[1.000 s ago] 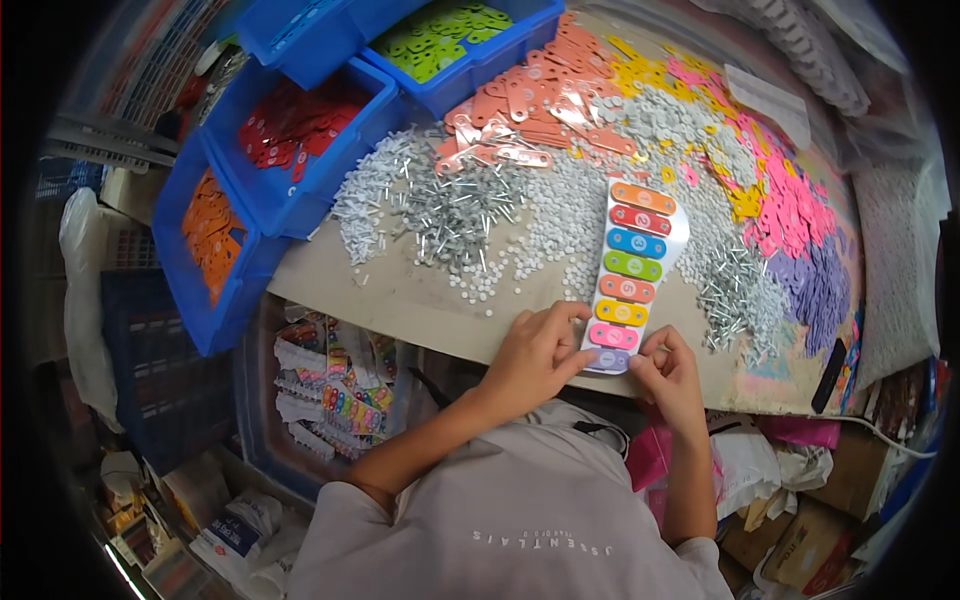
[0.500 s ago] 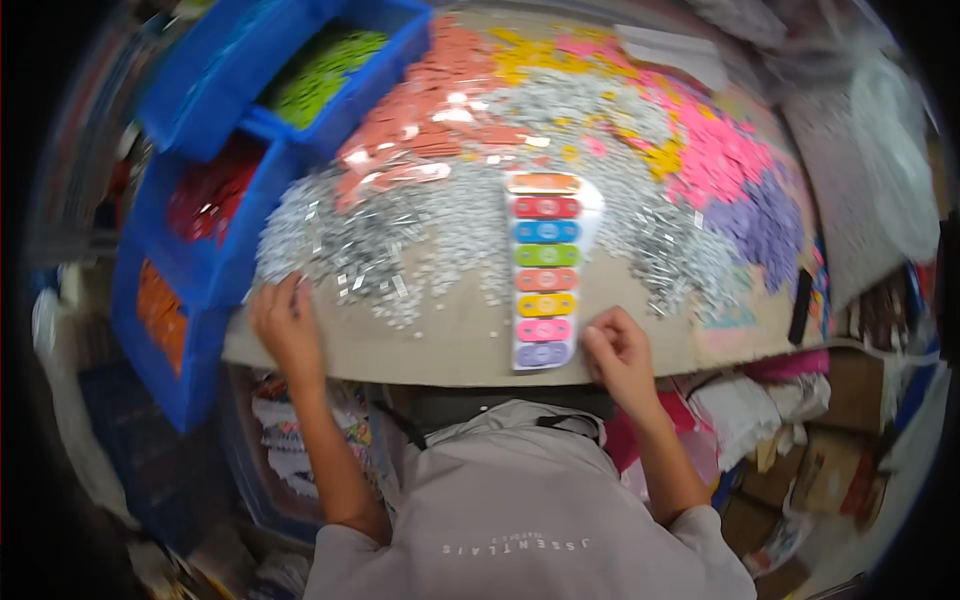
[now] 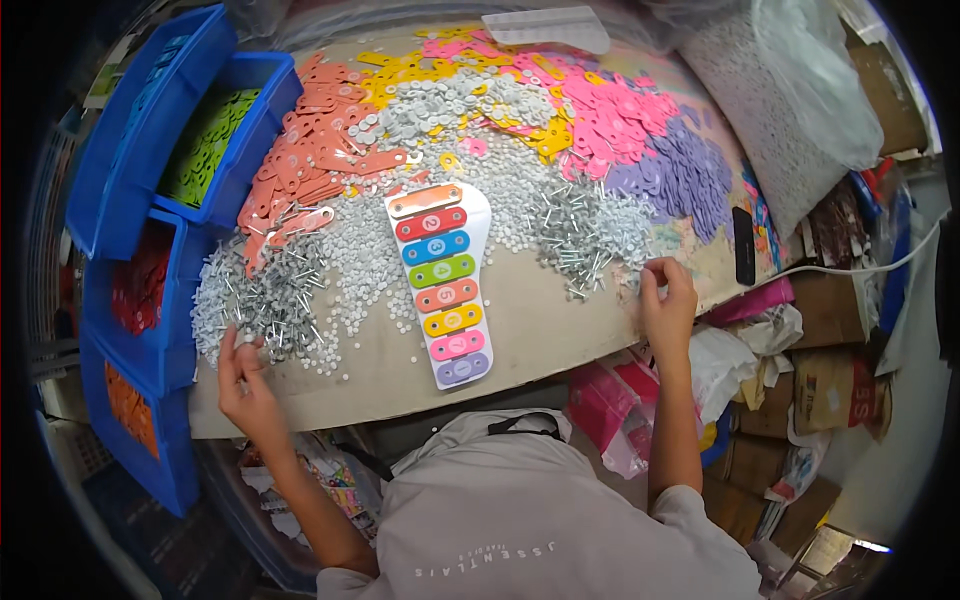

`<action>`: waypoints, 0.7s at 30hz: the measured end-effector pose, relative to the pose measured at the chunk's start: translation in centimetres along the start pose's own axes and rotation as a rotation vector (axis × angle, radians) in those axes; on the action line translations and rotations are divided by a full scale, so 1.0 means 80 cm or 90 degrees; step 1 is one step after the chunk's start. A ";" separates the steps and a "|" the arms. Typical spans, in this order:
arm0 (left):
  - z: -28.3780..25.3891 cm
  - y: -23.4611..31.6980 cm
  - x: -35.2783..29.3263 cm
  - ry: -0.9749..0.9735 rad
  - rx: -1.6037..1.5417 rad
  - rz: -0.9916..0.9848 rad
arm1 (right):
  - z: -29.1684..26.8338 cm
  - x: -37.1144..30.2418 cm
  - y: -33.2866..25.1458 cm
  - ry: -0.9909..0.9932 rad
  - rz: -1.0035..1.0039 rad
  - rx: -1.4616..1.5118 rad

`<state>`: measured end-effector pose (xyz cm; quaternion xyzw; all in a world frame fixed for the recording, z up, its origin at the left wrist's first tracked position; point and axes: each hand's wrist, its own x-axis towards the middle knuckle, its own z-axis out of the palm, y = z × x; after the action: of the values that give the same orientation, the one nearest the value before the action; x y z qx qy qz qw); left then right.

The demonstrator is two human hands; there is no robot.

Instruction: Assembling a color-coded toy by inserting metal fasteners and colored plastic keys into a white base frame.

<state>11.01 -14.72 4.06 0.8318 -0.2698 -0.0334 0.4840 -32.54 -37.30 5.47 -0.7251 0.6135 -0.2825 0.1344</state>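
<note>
Your left hand (image 3: 250, 388) is kinda smeared, so can't tell if those fingertips pinch anything. Your right hand's (image 3: 669, 300) fingertips are too small to read either. Left forearm (image 3: 308, 500) and table (image 3: 365, 390) hide some colourful strips (image 3: 342, 484), and the frame's bottom chops your shirt (image 3: 540, 510).

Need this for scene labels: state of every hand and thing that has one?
board: flat, eight coloured bars in a column
left pin pile: loose, heaped
right pin pile: loose, heaped
left hand: at left pin pile, grasp unclear
right hand: beside right pin pile, grasp unclear
blue bins: open-topped, holding pieces
</note>
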 end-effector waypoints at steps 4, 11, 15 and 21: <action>0.021 0.027 -0.024 -0.103 -0.091 -0.019 | -0.008 -0.013 -0.009 -0.048 -0.066 -0.099; 0.045 0.067 -0.045 -0.215 -0.171 -0.059 | 0.015 -0.014 -0.029 -0.014 -0.168 -0.172; 0.063 0.077 -0.035 -0.269 -0.338 -0.117 | 0.032 -0.018 -0.069 -0.006 -0.084 0.072; 0.104 0.100 0.007 -0.414 -0.473 -0.164 | 0.088 0.015 -0.157 -0.098 -0.184 0.280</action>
<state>5.53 -24.65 6.38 0.5766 -0.2720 -0.4437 0.6298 -18.18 -36.86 6.88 -0.7778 0.4155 -0.3694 0.2932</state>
